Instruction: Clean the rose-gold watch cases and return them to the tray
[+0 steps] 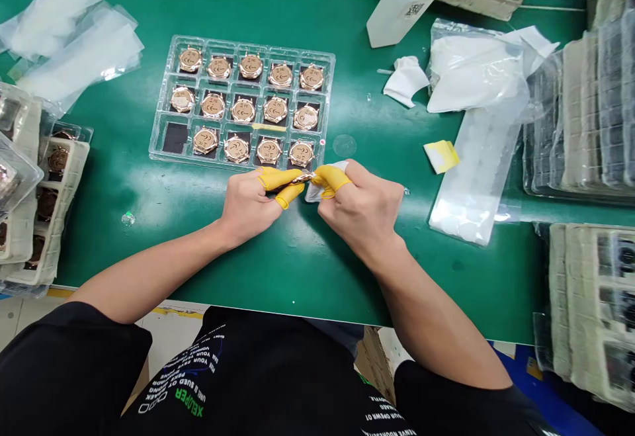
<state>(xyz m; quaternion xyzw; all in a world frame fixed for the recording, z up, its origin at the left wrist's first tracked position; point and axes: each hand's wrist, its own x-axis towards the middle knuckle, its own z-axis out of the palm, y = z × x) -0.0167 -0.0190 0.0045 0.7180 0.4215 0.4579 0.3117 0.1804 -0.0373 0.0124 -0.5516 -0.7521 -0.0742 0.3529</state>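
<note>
My left hand [251,201] and my right hand [360,208] meet over the green table [248,257], both with yellow finger cots on the fingertips. Between the pinched fingers of the left hand sits a rose-gold watch case [301,177], seen edge-on. My right hand's covered fingers pinch a small clear plastic piece [313,191] against that case. Just beyond the hands lies a clear compartment tray [163,151] filled with several rose-gold watch cases [243,110]; its near-left compartment [175,137] holds none.
Stacked trays of watch cases [47,204] stand at the left edge. Clear plastic bags [74,39] lie at the back left. White bags [476,151], a yellow slip [441,155] and crumpled paper [405,80] lie right of the tray. Tall tray stacks [590,118] line the right side.
</note>
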